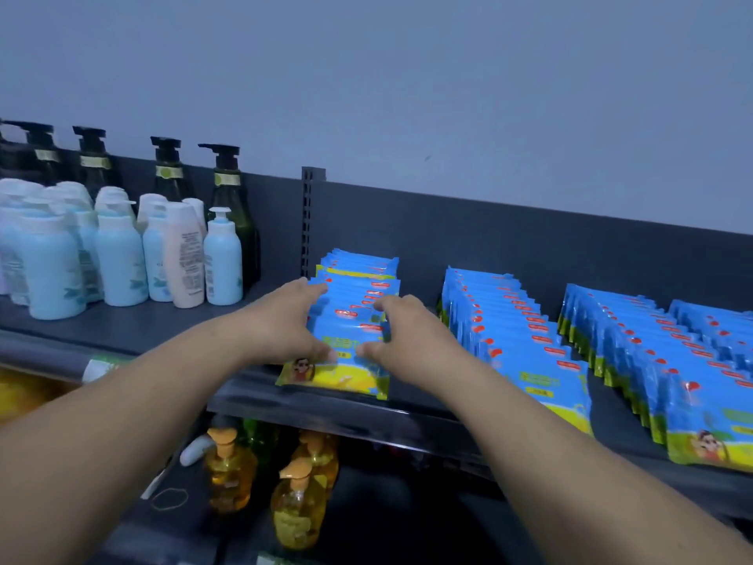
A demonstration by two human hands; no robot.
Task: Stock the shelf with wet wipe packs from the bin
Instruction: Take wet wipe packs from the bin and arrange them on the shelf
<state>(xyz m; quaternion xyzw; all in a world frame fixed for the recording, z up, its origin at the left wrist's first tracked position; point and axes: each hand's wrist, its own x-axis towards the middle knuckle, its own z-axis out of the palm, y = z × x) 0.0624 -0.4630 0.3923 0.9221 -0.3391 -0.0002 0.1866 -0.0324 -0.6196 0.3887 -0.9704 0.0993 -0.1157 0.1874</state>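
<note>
- Dark shelf below a pale wall; lotion bottles at 9 o'clock.
- Wet wipe packs stand in a row at centre; further rows at 3 o'clock.
- Left hand: fingers straight along the row's side, thumb on the front pack.
- Right hand: fingers curled over the pack tops.

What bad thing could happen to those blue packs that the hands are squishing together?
1. In the leftmost row of blue and yellow plastic wet wipe packs, the front pack lies right at the dark grey metal shelf's front edge. It could slip off onto the yellow pump bottles below.
2. The left grip and right grip press on the leaning row. Letting go carelessly might tip it forward.
</note>
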